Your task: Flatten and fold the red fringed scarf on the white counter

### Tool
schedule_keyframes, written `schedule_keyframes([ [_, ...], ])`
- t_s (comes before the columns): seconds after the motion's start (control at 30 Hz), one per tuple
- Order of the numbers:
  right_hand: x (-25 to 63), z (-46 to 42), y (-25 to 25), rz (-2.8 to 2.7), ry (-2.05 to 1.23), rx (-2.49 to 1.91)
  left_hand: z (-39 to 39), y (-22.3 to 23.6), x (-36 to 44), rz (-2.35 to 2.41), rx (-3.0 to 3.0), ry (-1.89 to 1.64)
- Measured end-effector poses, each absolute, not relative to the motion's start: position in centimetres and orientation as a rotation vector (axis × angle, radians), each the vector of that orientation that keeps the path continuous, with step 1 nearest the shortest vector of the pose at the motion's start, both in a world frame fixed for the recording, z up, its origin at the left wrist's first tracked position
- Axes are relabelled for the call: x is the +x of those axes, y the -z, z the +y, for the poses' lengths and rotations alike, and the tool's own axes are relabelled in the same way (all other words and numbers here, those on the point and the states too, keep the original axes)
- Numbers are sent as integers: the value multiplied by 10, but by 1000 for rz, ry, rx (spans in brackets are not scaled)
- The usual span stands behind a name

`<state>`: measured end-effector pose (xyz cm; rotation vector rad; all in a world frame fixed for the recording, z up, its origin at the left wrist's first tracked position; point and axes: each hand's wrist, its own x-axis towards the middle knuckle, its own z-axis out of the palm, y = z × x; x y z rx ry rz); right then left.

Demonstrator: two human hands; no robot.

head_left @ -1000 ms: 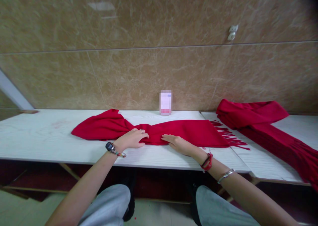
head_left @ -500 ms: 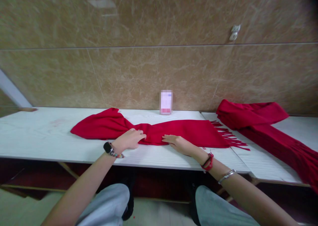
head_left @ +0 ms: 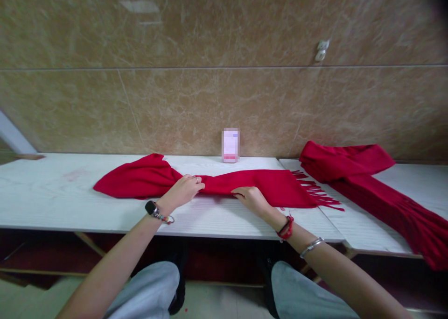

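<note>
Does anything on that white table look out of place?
Yes. A faint reddish smudge marks the white tabletop at the left, like a stain. At the right, a second red scarf lies crookedly, its end reaching past the front edge. The handled scarf bunches beside the left hand.

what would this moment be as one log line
left hand: pinching red scarf | right hand: pinching its near edge | second scarf: lying to the right

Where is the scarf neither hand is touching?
In the head view, the untouched red scarf lies at right on the white tabletop, beside the handled scarf, reaching back toward the wall.
</note>
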<state>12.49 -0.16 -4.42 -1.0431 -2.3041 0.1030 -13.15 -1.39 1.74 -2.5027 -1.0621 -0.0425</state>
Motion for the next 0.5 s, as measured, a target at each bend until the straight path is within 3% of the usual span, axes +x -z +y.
schedule_keyframes([
  [0.33, 131, -5, 46, -2633, -138, -818, -23, -8, -128, -1024, -2657, -150],
  [0.5, 137, -5, 44, -2660, -179, -761, -24, -12, -129, -1150, -2565, -73],
])
